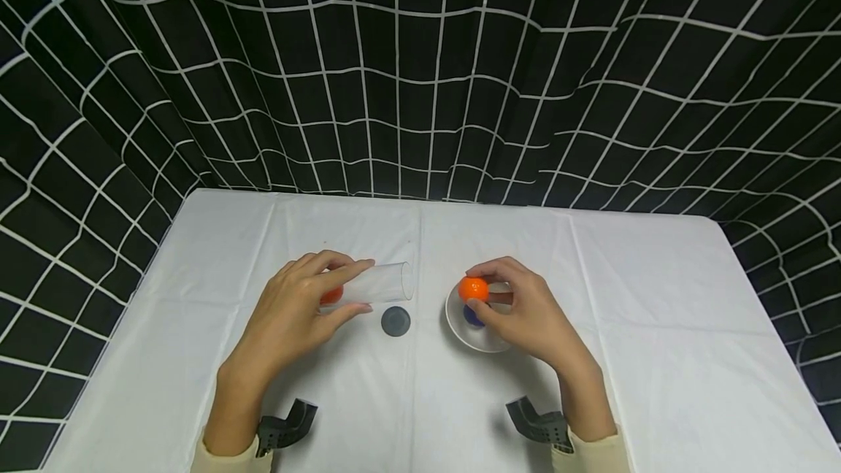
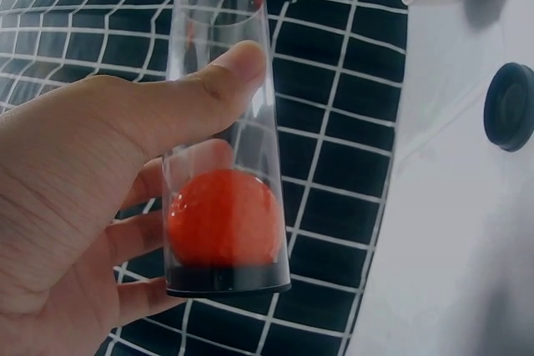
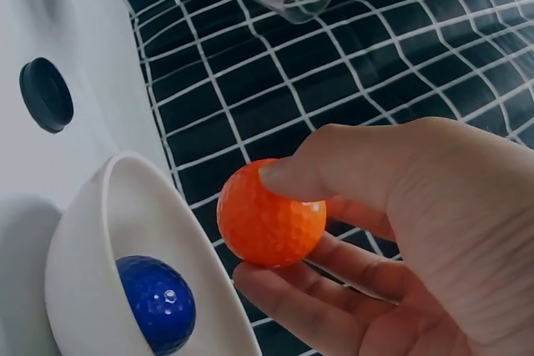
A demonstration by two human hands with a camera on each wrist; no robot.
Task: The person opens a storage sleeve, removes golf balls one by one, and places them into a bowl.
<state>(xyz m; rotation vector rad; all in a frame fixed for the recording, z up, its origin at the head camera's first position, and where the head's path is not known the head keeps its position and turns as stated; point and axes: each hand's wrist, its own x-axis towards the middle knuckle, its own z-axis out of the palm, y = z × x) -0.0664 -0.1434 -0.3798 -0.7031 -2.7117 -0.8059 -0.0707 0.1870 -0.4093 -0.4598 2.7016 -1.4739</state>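
Left hand (image 1: 296, 305) gripping clear tube (image 1: 388, 282), thumb one side, fingers other. Tube tipped well off upright, open end toward right hand (image 1: 528, 312). Red ball (image 2: 225, 221) inside, down at black base (image 2: 229, 280). Right hand pinching orange ball (image 1: 473, 289), thumb against fingers, over white bowl (image 3: 75, 281). Blue ball (image 3: 158, 306) in bowl. Dark round cap (image 1: 396, 321) on desk (image 1: 690, 327), between tube and bowl, nearer tube.

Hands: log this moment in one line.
left hand grips clear tube, red ball inside; right hand pinches orange ball; blue ball in bowl; cap on table
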